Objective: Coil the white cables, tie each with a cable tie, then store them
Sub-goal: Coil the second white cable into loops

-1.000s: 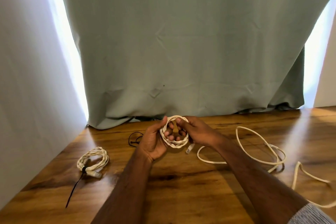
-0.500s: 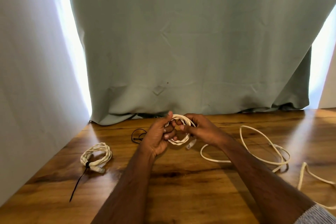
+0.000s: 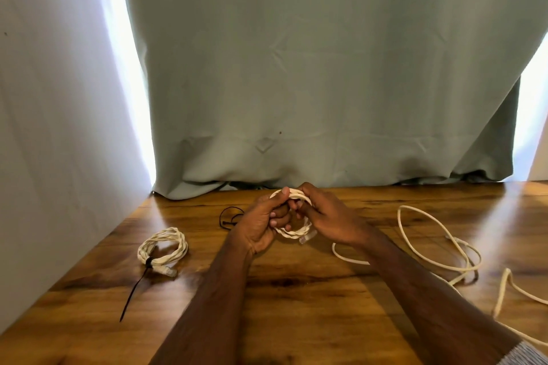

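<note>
Coiled white cable (image 3: 292, 232), near the table's (image 3: 296, 305) far edge: your left grip (image 3: 261, 227) and right grip (image 3: 329, 218) both clasp it.

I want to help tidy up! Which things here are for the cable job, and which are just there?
For the job:
coil in both hands
tied coil
loose white cable
spare black tie
left hand
right hand

Just there:
green curtain
wooden table
</note>
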### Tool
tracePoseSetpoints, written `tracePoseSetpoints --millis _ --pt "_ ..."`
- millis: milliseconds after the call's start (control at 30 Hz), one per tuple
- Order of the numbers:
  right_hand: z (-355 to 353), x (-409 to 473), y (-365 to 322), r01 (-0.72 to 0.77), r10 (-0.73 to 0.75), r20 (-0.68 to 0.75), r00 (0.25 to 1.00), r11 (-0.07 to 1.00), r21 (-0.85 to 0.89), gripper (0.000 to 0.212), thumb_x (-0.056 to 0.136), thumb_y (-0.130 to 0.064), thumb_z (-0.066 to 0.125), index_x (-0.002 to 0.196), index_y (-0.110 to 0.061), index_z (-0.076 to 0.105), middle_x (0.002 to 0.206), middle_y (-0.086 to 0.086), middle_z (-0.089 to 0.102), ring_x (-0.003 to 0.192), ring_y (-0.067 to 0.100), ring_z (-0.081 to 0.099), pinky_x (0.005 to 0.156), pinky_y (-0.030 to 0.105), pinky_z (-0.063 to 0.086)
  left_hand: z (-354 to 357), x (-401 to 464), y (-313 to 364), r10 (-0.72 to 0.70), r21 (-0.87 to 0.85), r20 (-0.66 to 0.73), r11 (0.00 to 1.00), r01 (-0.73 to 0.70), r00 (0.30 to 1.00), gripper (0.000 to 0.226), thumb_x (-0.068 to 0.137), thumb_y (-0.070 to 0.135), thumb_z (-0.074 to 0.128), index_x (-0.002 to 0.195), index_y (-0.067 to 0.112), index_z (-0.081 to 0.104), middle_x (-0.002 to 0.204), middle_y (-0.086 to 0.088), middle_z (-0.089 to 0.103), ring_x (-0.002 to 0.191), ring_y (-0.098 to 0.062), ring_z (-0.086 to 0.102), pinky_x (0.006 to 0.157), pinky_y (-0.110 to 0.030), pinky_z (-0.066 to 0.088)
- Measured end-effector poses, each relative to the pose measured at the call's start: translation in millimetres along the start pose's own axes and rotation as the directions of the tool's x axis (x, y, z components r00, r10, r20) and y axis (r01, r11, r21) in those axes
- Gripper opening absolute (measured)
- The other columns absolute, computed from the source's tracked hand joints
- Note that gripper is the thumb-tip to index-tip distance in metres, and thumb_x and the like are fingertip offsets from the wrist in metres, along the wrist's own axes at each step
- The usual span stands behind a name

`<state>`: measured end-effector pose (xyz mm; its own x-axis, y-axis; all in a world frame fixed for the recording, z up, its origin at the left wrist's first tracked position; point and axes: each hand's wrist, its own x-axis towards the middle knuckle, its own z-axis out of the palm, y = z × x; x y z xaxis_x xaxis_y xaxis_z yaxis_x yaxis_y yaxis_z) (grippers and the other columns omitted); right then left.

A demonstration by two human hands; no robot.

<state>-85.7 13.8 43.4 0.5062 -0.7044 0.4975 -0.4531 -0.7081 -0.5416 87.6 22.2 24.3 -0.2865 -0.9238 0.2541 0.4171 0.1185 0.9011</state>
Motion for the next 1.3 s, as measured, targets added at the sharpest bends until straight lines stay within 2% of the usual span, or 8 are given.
tracePoseSetpoints --millis 167,333,467,600,767,933,1067,1300 --pt "10 -3 7 0.119 -0.128 -0.07 0.989 0.985 -0.122 0.009 0.106 -0.019 0.045 0.112 -0.021 0.051 0.081 -0.006 0.065 0.07 0.006 0.063 0.058 0.02 0.046 -5 -1 6 -0.135 -0.138 0.085 0.98 0.145 0.987 0.069 0.096 0.059 0.036 0.071 -0.001 0.058 0.041 0.001 0.038 0.038 -0.014 0.039 0.059 -0.033 0.042" --pt "12 -1 11 0.125 -0.143 -0.125 0.982 0.982 -0.14 0.011 0.106 -0.019 0.045 0.113 -0.023 0.052 0.075 -0.018 0.058 0.068 0.002 0.06 0.059 0.025 0.046 0 -5 8 -0.151 -0.087 0.033 0.984 0.153 0.988 0.047 0.098 0.04 0.042 0.069 0.007 0.058 0.044 0.003 0.038 0.042 -0.013 0.042 0.062 -0.033 0.046" --pt "13 1 8 -0.044 0.074 -0.098 0.992 0.959 0.281 0.014 0.1 -0.012 0.057 0.1 -0.024 0.064 0.075 -0.004 0.07 0.067 0.01 0.067 0.06 0.03 0.053 5 1 6 -0.102 -0.113 -0.067 0.989 0.094 0.993 0.038 0.092 0.036 0.05 0.063 0.011 0.052 0.041 0.007 0.029 0.036 -0.008 0.029 0.054 -0.031 0.038" --pt "12 4 1 -0.188 0.212 0.055 0.976 0.686 0.703 0.032 0.1 -0.031 0.058 0.102 0.0 0.064 0.069 0.012 0.059 0.058 0.024 0.061 0.056 0.031 0.052 3 7 -2 -0.037 -0.039 -0.156 0.999 0.031 0.987 0.035 0.087 0.039 0.055 0.064 0.013 0.052 0.043 0.007 0.029 0.037 -0.008 0.028 0.055 -0.033 0.033" --pt "20 8 0 -0.116 0.173 -0.096 0.98 0.894 0.432 0.033 0.104 -0.043 0.046 0.094 -0.015 0.062 0.072 0.006 0.059 0.062 0.021 0.058 0.057 0.035 0.047 -1 4 -3 -0.036 -0.079 -0.117 0.997 0.027 0.992 0.037 0.089 0.038 0.056 0.067 0.008 0.061 0.044 0.003 0.04 0.042 -0.012 0.042 0.062 -0.036 0.037" --pt "25 8 -3 -0.02 0.07 -0.116 0.991 0.923 0.385 0.023 0.107 -0.029 0.046 0.091 -0.019 0.058 0.075 -0.003 0.064 0.065 0.013 0.061 0.058 0.033 0.049 -10 -7 5 -0.068 -0.157 0.025 0.985 0.071 0.997 0.043 0.094 0.033 0.049 0.082 -0.003 0.069 0.051 -0.002 0.055 0.053 -0.019 0.06 0.07 -0.035 0.053" --pt "23 6 1 -0.03 0.088 -0.14 0.986 0.927 0.373 0.023 0.107 -0.027 0.046 0.088 -0.02 0.058 0.07 -0.01 0.062 0.061 0.008 0.058 0.054 0.026 0.047 -1 -10 9 -0.135 -0.139 0.066 0.98 0.143 0.989 0.046 0.094 0.032 0.042 0.077 0.001 0.07 0.057 -0.01 0.063 0.05 -0.024 0.062 0.057 -0.03 0.055" --pt "25 6 15 -0.075 0.148 -0.141 0.979 0.9 0.429 0.028 0.106 -0.034 0.045 0.084 -0.023 0.057 0.064 -0.008 0.058 0.058 0.015 0.053 0.054 0.034 0.043 2 -1 4 -0.207 -0.096 0.047 0.973 0.21 0.977 0.06 0.097 0.058 0.035 0.081 0.006 0.062 0.044 0.0 0.043 0.044 -0.017 0.049 0.06 -0.033 0.038"
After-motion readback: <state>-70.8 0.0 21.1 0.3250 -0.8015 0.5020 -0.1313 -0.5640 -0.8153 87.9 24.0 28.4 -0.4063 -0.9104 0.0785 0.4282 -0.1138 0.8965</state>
